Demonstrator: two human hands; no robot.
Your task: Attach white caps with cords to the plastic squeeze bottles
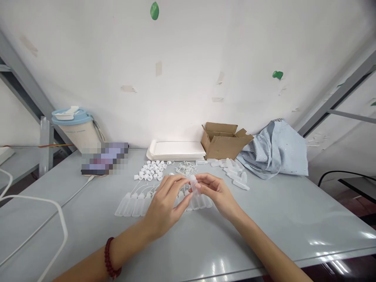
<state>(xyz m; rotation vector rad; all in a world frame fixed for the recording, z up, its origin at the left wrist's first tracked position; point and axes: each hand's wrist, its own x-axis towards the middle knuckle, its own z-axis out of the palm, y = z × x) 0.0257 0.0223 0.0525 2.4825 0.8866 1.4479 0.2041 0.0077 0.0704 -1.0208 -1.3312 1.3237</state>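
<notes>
A small translucent plastic bottle point(194, 188) is held upright between my two hands over the table. My right hand point(219, 194) pinches it from the right with thumb and fingers. From the left, the thumb and fingertips of my left hand point(167, 201) close on it near its top. Below and behind the hands lies a row of similar bottles point(138, 205), several with thin white tubes at their necks; my left hand hides part of the row. White caps point(151, 170) and a heap of thin white tubes point(187, 168) lie beyond.
More loose bottles point(233, 170) lie at the back right, near a cardboard box point(227, 145) and a blue cloth bag point(279, 150). Flat white packs point(179, 149) are stacked at the wall. A cup point(79, 131), a phone point(105, 158) and a white cable point(60, 209) occupy the left.
</notes>
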